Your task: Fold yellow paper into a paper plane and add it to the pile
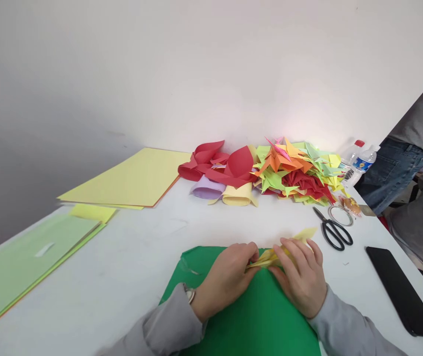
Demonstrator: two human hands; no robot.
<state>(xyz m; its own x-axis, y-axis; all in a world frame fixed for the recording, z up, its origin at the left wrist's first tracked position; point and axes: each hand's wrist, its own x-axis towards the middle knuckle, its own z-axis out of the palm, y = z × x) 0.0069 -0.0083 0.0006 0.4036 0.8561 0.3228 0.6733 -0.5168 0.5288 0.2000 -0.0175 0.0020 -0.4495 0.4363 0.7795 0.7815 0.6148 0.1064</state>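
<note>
A folded piece of yellow paper (271,255) lies between both my hands, over a dark green sheet (256,316) on the white table (130,277). My left hand (226,279) pinches the paper's left end with closed fingers. My right hand (302,277) presses and grips its right part, fingers curled over it. A pointed tip of the paper (306,233) sticks out past my right fingers. Grey sleeves cover both my forearms, and a watch sits on my left wrist.
A pile of folded paper shapes (293,173) and curled red, lilac and yellow sheets (226,175) lies at the back. Black scissors (333,231), a tape roll (340,215), two bottles (358,160) and a black phone (402,291) are to the right. Yellow (130,180) and green sheets (22,267) lie left. Another person sits at far right.
</note>
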